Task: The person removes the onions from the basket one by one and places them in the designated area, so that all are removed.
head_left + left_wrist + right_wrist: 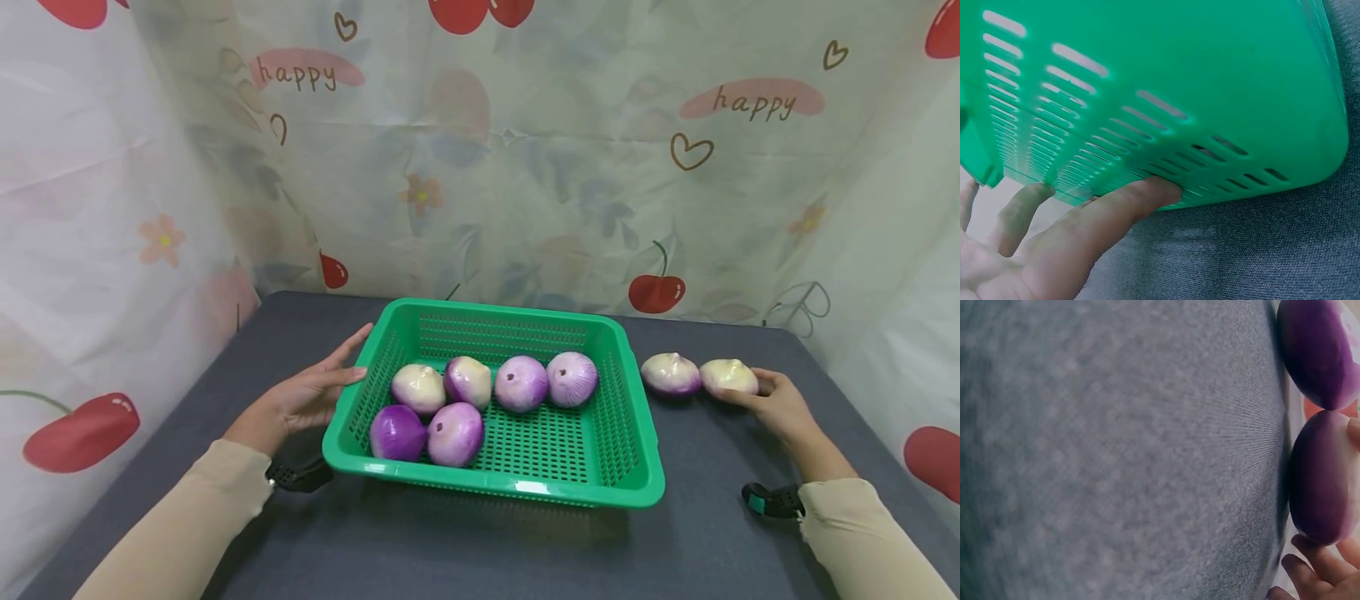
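The hands are apart: the right hand (pixel 783 412), at the frame's right, pinches a pale-topped onion (pixel 724 376) between thumb and fingers on the table (pixel 420 550); the left hand (pixel 303 396), fingers nearly straight, touches the left side of a green basket (pixel 536 446). A second onion (pixel 671 375) sits just left of the pinched one. The basket, at centre, contains six onions (pixel 521 383): four behind, two at front left. Behind hangs a cherry-print curtain (pixel 540 208).

Slotted green basket (pixel 1260 81), spread fingers (pixel 1104 222) at its side, grey woven surface (pixel 1260 247) at lower right
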Motion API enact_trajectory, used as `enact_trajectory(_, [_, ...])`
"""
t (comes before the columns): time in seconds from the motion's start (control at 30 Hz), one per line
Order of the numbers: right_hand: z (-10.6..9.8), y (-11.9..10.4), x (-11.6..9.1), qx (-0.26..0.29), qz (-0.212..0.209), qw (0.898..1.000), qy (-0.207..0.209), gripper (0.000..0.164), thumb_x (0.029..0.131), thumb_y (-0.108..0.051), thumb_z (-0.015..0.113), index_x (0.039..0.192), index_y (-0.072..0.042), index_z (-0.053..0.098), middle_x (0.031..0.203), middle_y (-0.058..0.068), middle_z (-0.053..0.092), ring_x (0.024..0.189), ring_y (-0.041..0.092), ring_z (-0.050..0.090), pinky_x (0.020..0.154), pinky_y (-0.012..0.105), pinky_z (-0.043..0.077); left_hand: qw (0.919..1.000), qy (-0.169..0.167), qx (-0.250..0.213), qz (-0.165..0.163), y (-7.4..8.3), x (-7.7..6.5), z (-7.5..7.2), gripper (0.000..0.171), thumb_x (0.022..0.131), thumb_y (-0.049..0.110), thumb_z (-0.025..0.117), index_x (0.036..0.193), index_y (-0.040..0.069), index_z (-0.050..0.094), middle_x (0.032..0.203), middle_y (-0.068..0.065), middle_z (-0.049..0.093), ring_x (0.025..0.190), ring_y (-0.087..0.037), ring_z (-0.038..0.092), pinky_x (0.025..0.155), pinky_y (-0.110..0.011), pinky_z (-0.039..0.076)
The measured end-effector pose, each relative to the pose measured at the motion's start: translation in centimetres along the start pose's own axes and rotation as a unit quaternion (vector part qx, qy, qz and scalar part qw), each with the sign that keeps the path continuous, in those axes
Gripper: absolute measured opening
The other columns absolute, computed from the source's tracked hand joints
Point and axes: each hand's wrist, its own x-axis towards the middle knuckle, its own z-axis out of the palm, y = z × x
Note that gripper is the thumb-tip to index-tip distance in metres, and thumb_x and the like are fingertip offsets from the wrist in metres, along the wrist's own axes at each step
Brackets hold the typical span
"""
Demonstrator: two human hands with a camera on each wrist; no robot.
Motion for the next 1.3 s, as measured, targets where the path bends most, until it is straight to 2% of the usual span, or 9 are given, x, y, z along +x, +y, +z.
enact_trajectory(0.13, [-0.12, -0.01, 0.06, 0.001, 0.015, 1.0, -0.025, 0.095, 0.094, -0.039, 0.06, 0.144, 0.02, 0.006, 0.14, 0.045, 0.028, 0.132, 0.051, 0.027, 0.105, 0.063, 0.027, 1.0, 0.0, 0.009, 0.002, -0.23, 0.14, -0.41, 0.071, 0.105, 0.014, 0.038, 0.152, 0.049, -0.003, 0.158, -0.022, 0.003, 0.115, -0.024, 0.061, 0.088, -0.051, 0.053])
enact_trajectory(0.3, [-0.19, 0.01, 0.14, -0.001, 0.026, 0.999, -0.035, 0.098, 0.094, -0.042, 0.06, 0.145, 0.019, 0.003, 0.142, 0.045, 0.026, 0.134, 0.053, 0.024, 0.106, 0.065, 0.025, 0.9999, 0.003, 0.012, 0.002, -0.48, 0.33, -0.8, 0.071, 0.105, 0.014, 0.039, 0.151, 0.049, -0.002, 0.158, -0.021, 0.003, 0.116, -0.023, 0.06, 0.089, -0.05, 0.053])
enact_trajectory(0.57, [-0.25, 0.24, 0.3, -0.015, 0.019, 0.999, -0.044, 0.097, 0.094, -0.042, 0.058, 0.146, 0.019, 0.003, 0.141, 0.047, 0.025, 0.131, 0.053, 0.028, 0.104, 0.064, 0.029, 1.0, -0.001, 0.0, 0.002, -0.11, -0.07, -0.11, 0.072, 0.105, 0.014, 0.039, 0.152, 0.048, -0.004, 0.158, -0.022, 0.003, 0.114, -0.024, 0.061, 0.087, -0.049, 0.054])
enact_trajectory(0.8, [-0.22, 0.2, 0.13, -0.016, 0.025, 0.999, -0.043, 0.098, 0.094, -0.043, 0.057, 0.146, 0.017, 0.0, 0.142, 0.048, 0.019, 0.132, 0.055, 0.025, 0.105, 0.065, 0.028, 1.0, 0.0, -0.007, 0.002, -0.12, -0.07, -0.08, 0.072, 0.105, 0.012, 0.038, 0.152, 0.048, -0.004, 0.158, -0.021, 0.001, 0.115, -0.024, 0.061, 0.088, -0.049, 0.054])
enact_trajectory(0.93, [-0.2, 0.1, 0.03, -0.02, 0.024, 0.999, -0.041, 0.099, 0.094, -0.044, 0.057, 0.147, 0.017, 0.001, 0.141, 0.047, 0.02, 0.13, 0.055, 0.027, 0.103, 0.065, 0.03, 1.0, 0.0, -0.004, 0.003, -0.16, -0.02, -0.12, 0.072, 0.105, 0.013, 0.039, 0.152, 0.048, -0.003, 0.159, -0.021, 0.001, 0.116, -0.025, 0.06, 0.088, -0.05, 0.054])
enact_trajectory(1.3, [-0.15, 0.07, 0.12, -0.014, -0.001, 0.999, -0.05, 0.094, 0.095, -0.04, 0.057, 0.145, 0.02, 0.004, 0.143, 0.047, 0.019, 0.13, 0.054, 0.027, 0.104, 0.063, 0.03, 0.9999, 0.004, -0.01, 0.0, -0.13, 0.01, -0.08, 0.072, 0.105, 0.011, 0.038, 0.151, 0.049, -0.001, 0.158, -0.02, 0.004, 0.116, -0.025, 0.06, 0.088, -0.051, 0.053])
